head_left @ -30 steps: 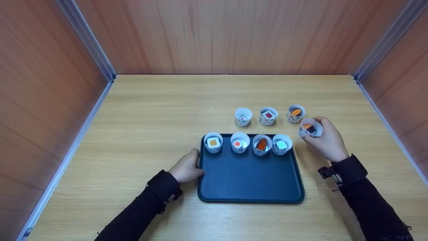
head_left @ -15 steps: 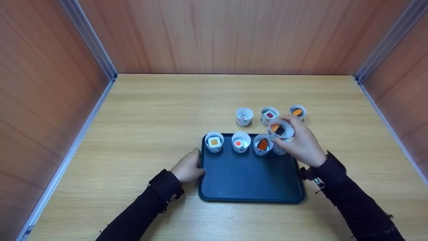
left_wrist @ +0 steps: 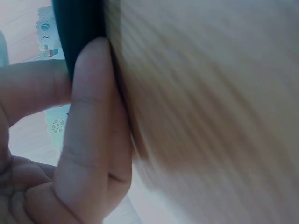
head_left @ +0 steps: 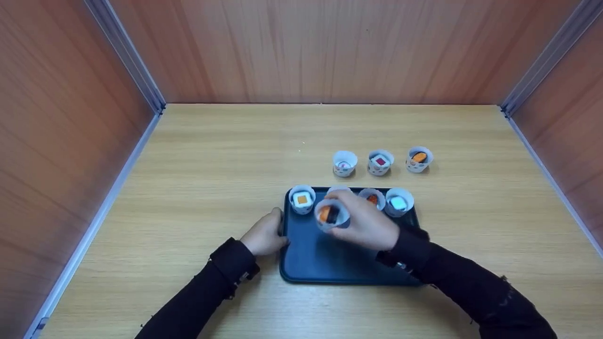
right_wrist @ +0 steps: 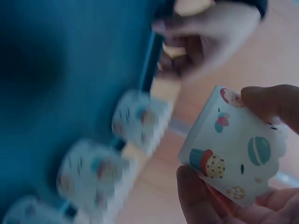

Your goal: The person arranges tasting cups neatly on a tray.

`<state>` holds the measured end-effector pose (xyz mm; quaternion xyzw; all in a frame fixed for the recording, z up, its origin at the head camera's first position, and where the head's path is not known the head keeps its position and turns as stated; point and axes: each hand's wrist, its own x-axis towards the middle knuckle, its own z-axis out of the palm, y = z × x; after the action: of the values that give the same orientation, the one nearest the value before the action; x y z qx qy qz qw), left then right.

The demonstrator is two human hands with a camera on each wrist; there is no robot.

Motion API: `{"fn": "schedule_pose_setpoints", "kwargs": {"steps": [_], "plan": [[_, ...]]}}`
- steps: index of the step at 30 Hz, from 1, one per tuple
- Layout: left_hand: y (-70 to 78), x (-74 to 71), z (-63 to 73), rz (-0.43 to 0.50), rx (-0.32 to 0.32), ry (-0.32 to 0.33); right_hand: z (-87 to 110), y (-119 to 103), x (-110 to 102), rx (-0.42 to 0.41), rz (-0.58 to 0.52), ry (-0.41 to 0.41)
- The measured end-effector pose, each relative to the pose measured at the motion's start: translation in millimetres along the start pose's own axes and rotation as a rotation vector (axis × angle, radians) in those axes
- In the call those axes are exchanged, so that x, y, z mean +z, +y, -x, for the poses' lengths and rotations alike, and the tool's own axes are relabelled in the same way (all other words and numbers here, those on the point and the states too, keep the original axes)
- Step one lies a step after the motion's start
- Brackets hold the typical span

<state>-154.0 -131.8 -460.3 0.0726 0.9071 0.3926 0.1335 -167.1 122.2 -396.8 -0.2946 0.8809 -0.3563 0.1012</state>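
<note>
At the left edge of a dark green tray (head_left: 306, 266), my left hand (head_left: 264, 234) pinches the rim between thumb and fingers; the left wrist view shows the fingers close on the dark rim (left_wrist: 78, 23). My right hand (head_left: 367, 225) holds a white paper cup (head_left: 341, 220) over the left half of the tray. Inside it lies an orange and black piece that looks like toy sushi (head_left: 325, 214). Cupcake and macaron prints cover the cup's wall (right_wrist: 233, 149) in the right wrist view, with thumb and fingers on opposite sides.
Along the tray's back edge stand several filled paper cups, the leftmost cup (head_left: 301, 207) with a white and yellow square piece, the rightmost cup (head_left: 398, 211) with a mint one. Behind the tray are three more: left (head_left: 345, 170), middle (head_left: 379, 170), right (head_left: 417, 165). Wooden panels (head_left: 320, 52) enclose the table.
My right hand has carried the cup with the orange and black piece leftward, from right of the tray to above its left half. My left hand stays on the rim.
</note>
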Motion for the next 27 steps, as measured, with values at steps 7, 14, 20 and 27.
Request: {"fn": "schedule_pose_setpoints", "kwargs": {"steps": [7,14,20,27], "plan": [[-1.3,-1.1,-2.3,-0.025,0.003,-0.011,-13.7,-7.0,37.4,-0.001,0.064,-0.231],[-0.5,-2.6,-2.5,-0.034,-0.027,-0.037,-21.9,-7.6,55.9,-0.002,0.109,-0.316],[-1.8,-2.4,-2.2,-0.048,-0.007,-0.034,-24.5,-6.8,61.3,-0.004,0.129,-0.345],[-1.1,-2.6,-2.6,-0.02,-0.032,-0.047,-21.9,-6.1,60.8,0.011,0.112,-0.336]]}}
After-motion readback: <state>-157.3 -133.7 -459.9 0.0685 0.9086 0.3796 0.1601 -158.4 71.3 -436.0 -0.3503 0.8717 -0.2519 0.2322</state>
